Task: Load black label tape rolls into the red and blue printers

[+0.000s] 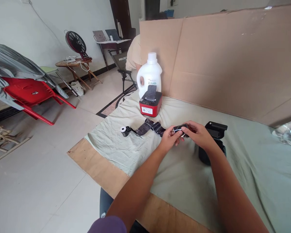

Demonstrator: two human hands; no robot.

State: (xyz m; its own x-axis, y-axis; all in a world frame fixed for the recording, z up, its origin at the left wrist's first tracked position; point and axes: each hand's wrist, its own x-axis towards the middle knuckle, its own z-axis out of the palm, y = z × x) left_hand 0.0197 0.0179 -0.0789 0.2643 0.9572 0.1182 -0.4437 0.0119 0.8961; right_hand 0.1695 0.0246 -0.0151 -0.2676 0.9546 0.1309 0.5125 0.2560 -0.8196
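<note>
Between the fingertips of both hands is a dark printed paper strip (pixel 180 128), folded or rolled up small. My left hand (pixel 169 139) pinches its left end, while my right hand (pixel 197 132) grips the other end with the thumb on top. A curling length of black printed paper (pixel 143 128) lies on the cloth, running up to my left hand; whether it joins the held piece I cannot tell. At its far left end sits a small paper roll (pixel 123 130) with a white end. Just right of my right hand stands a black device (pixel 204 157) with its lid raised, partly hidden by my forearm.
A red and black label printer (pixel 150 106) with dark paper sticking out stands before a white detergent bottle (pixel 149 72). Behind rises a cardboard panel (pixel 220 61). Pale cloth (pixel 179 187) covers the wooden board (pixel 97 158). A person (pixel 134 53) sits beyond; clear plastic (pixel 289 132) lies right.
</note>
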